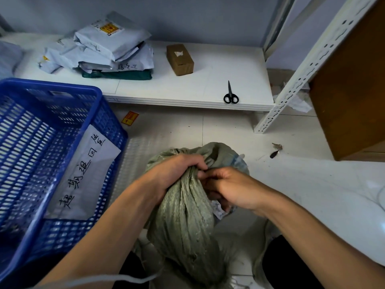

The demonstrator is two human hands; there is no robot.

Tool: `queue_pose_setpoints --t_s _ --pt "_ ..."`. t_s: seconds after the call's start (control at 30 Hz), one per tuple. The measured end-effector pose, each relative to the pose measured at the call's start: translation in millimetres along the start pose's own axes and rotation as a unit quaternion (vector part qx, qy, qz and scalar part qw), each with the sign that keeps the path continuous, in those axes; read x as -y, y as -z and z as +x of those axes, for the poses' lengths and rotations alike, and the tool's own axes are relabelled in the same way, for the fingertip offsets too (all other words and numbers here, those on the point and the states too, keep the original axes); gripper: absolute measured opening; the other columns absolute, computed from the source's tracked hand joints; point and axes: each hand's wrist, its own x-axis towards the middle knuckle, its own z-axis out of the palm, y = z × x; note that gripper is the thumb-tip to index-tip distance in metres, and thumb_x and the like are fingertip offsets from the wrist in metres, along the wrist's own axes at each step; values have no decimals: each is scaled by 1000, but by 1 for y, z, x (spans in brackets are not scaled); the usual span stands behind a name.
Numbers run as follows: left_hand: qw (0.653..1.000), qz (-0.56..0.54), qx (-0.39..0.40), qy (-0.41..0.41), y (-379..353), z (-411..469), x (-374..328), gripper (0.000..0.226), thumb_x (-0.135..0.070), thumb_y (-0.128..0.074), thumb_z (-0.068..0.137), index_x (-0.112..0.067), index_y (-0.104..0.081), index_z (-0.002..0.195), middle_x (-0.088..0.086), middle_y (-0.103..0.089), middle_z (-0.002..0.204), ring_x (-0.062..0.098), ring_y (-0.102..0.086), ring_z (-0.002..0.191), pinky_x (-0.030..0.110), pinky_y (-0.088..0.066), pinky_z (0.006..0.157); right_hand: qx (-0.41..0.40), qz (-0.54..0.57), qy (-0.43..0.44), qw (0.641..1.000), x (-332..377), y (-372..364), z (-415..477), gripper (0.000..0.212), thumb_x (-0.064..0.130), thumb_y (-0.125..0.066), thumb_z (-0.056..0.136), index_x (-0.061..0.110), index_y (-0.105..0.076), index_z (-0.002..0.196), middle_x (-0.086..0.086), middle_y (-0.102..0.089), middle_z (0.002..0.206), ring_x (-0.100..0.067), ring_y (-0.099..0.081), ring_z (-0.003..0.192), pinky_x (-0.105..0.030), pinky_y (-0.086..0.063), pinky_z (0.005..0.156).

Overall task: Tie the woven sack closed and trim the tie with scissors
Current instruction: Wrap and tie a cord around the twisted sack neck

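A grey-green woven sack [185, 217] stands on the floor between my knees, its mouth gathered into a twisted neck. My left hand [177, 172] grips that neck from the left, fingers curled over the bunched fabric. From the right, my right hand [227, 186] has its fingers curled at the neck, pinching the fabric or a tie there; the tie itself is hidden. Black-handled scissors [230, 94] lie shut on the low white shelf beyond the sack. A pale cord [116, 279] trails across the bottom of the view.
A blue slatted plastic crate [31, 126] with a handwritten paper sheet inside stands at my left. On the white shelf [166, 92] are stacked mailer bags [108, 49] and a small cardboard box [180, 59]. A white perforated rack post [302, 71] and a brown board [354, 84] rise at right.
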Motion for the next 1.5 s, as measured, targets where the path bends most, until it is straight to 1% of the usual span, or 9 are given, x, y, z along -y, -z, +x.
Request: queue_pose_setpoints --t_s 0.17,0.33,0.47,0.57,0.73,0.9,1.07,1.27,1.5 --pt "989 136 -43 -31 -4 -4 -1 23 -31 -68 79 -15 -72 63 6 -68 66 18 -58 50 27 -47 57 6 50 -16 999 0 6 -3 37 13 -50 97 26 -74 72 9 -35 52 -9 -27 43 -27 -22 43" --pt "981 172 -78 -49 -10 -6 3 25 -26 -63 90 -7 -78 82 12 -78 75 19 -68 57 21 -52 53 -20 69 -7 997 -3 7 -2 31 8 -45 94 12 -65 71 8 -32 50 -8 -24 40 -25 -20 41" --pt "968 217 -107 -69 -13 -5 2 26 -28 -65 92 -6 -77 85 8 -78 68 12 -70 53 16 -52 47 -43 160 -28 986 -3 7 -1 15 22 -45 89 18 -48 75 5 -29 56 -9 -19 41 -25 -20 43" --pt "948 279 -122 -90 -12 -2 6 24 -28 -68 88 -6 -77 86 9 -79 74 20 -76 68 29 -61 67 -51 157 -44 985 -2 2 0 31 45 -49 90 15 -49 83 6 -31 55 -10 -21 41 -25 -21 42" --pt "910 392 -90 -103 -6 6 17 24 -27 -71 86 -5 -75 78 11 -69 65 15 -56 58 26 -46 55 -53 72 -4 996 -2 -13 1 42 45 -62 87 23 -48 54 5 -34 45 -11 -28 43 -28 -23 46" --pt "905 405 -49 -120 -3 8 22 11 -26 -71 85 -18 -79 85 4 -81 83 13 -77 86 39 -60 91 -75 42 -10 996 -1 -14 2 42 41 -61 87 19 -56 52 5 -47 42 -7 -37 41 -25 -30 46" --pt "884 446 -52 -133 -4 12 30 18 -37 -67 85 -22 -72 93 8 -77 88 23 -73 88 47 -60 84 -120 10 -26 992 -6 -18 7 36 50 -61 75 17 -47 69 0 -34 56 -16 -36 51 -35 -30 56" --pt "846 494 -119 -161 -16 12 34 27 -43 -66 92 -17 -65 84 1 -68 69 15 -65 64 25 -41 52 -163 -14 -13 986 -7 -13 7 33 44 -61 85 19 -46 71 -1 -37 62 -14 -39 54 -31 -30 52" --pt "850 476 -146 -174 -21 13 25 30 -43 -69 89 -13 -66 87 8 -72 77 22 -69 71 29 -44 53 -183 32 -12 983 -4 -7 12 31 37 -61 88 19 -47 67 4 -36 57 -13 -39 53 -30 -30 52"
